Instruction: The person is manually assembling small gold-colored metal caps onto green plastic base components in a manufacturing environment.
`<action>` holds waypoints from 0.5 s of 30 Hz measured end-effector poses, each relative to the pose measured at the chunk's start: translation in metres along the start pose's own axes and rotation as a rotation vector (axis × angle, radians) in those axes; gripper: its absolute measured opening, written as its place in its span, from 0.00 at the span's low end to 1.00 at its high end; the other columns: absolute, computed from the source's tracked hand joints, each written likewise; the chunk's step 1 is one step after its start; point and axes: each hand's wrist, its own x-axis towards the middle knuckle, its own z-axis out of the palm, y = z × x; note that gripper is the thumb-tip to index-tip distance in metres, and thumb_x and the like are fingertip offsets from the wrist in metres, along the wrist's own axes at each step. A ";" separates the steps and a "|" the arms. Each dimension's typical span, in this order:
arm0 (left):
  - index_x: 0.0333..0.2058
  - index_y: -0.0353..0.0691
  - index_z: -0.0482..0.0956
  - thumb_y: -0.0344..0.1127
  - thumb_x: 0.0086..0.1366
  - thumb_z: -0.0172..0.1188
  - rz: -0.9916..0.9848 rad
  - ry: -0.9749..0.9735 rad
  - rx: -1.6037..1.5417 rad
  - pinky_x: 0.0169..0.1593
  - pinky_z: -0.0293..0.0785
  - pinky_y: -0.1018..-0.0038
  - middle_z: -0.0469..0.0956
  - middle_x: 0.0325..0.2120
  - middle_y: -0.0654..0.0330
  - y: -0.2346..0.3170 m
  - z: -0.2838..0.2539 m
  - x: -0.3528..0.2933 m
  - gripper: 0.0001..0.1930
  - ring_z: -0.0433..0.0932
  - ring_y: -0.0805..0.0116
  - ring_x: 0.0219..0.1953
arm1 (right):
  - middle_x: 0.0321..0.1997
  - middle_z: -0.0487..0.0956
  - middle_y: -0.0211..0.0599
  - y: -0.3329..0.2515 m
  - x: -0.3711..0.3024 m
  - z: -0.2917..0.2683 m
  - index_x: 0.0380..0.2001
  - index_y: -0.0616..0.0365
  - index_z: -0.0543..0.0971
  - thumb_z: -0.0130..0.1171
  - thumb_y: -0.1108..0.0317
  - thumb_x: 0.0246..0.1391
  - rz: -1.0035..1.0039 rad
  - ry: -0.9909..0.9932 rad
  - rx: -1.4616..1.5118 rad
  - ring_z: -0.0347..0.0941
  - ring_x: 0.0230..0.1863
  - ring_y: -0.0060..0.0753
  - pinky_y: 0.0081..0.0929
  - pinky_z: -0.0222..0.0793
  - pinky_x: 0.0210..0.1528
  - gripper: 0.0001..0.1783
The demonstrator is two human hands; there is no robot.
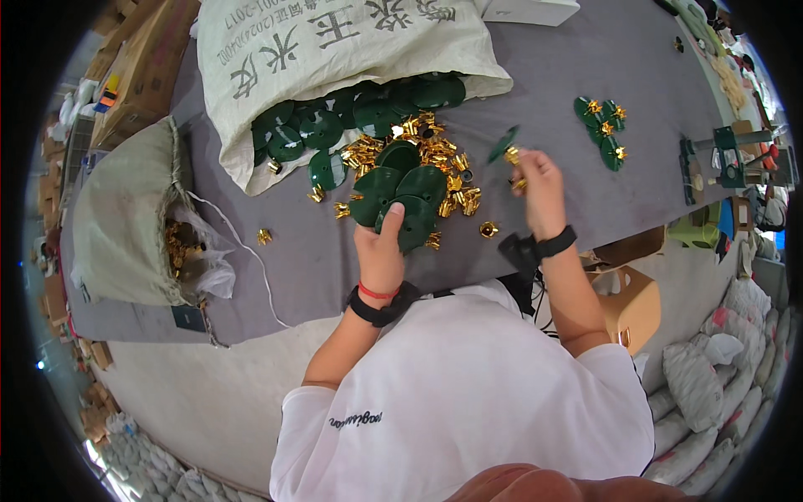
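Note:
My left hand point(381, 255) is closed on several round green discs point(421, 186), fanned out with the thumb on top. To its right, my right hand point(545, 191) is closed, with a small gold fitting point(519, 184) at its fingers. A tilted green disc with a gold fitting point(505, 144) is at the fingertips; whether they grip it I cannot tell. Behind the left hand lies a heap of shiny gold fittings point(458, 199). More green discs point(322, 130) spill from the mouth of a large white woven sack point(351, 58).
Several discs with gold centres point(606, 130) lie at the right on the grey-covered table point(544, 92). A beige sack point(125, 217) of gold pieces stands at the left, its white cord trailing. Single fittings point(264, 237) lie nearby. A metal device point(728, 155) is at the right edge.

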 end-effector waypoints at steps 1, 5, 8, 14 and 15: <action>0.48 0.32 0.71 0.31 0.64 0.52 -0.060 -0.020 -0.095 0.43 0.72 0.78 0.76 0.41 0.59 0.002 0.000 0.001 0.15 0.75 0.73 0.39 | 0.22 0.72 0.26 -0.003 0.013 -0.013 0.31 0.59 0.75 0.52 0.64 0.58 -0.039 0.082 -0.027 0.65 0.21 0.14 0.15 0.61 0.21 0.09; 0.50 0.33 0.69 0.35 0.66 0.51 -0.159 -0.087 -0.289 0.45 0.73 0.76 0.75 0.42 0.58 0.005 0.006 0.005 0.17 0.75 0.70 0.42 | 0.31 0.75 0.31 -0.006 0.041 -0.048 0.42 0.63 0.74 0.54 0.70 0.55 -0.017 0.070 0.154 0.69 0.30 0.17 0.17 0.67 0.31 0.12; 0.50 0.33 0.68 0.37 0.67 0.51 -0.139 -0.101 -0.260 0.46 0.73 0.75 0.74 0.43 0.58 0.002 0.011 0.006 0.18 0.75 0.70 0.43 | 0.37 0.74 0.30 -0.013 0.012 -0.022 0.45 0.63 0.73 0.55 0.75 0.52 -0.098 -0.209 0.075 0.69 0.37 0.19 0.19 0.67 0.41 0.16; 0.50 0.33 0.68 0.39 0.67 0.51 -0.044 -0.094 -0.108 0.45 0.71 0.77 0.75 0.43 0.59 -0.007 0.013 0.003 0.18 0.74 0.74 0.42 | 0.41 0.77 0.40 -0.021 -0.069 0.053 0.46 0.59 0.70 0.63 0.72 0.44 -0.425 -0.491 -0.476 0.74 0.38 0.32 0.26 0.70 0.40 0.23; 0.50 0.33 0.68 0.39 0.67 0.51 -0.043 -0.094 -0.108 0.45 0.71 0.77 0.75 0.43 0.59 -0.008 0.012 0.003 0.18 0.74 0.74 0.42 | 0.39 0.77 0.40 -0.014 -0.068 0.055 0.45 0.59 0.69 0.64 0.72 0.43 -0.586 -0.473 -0.576 0.74 0.37 0.36 0.28 0.70 0.39 0.23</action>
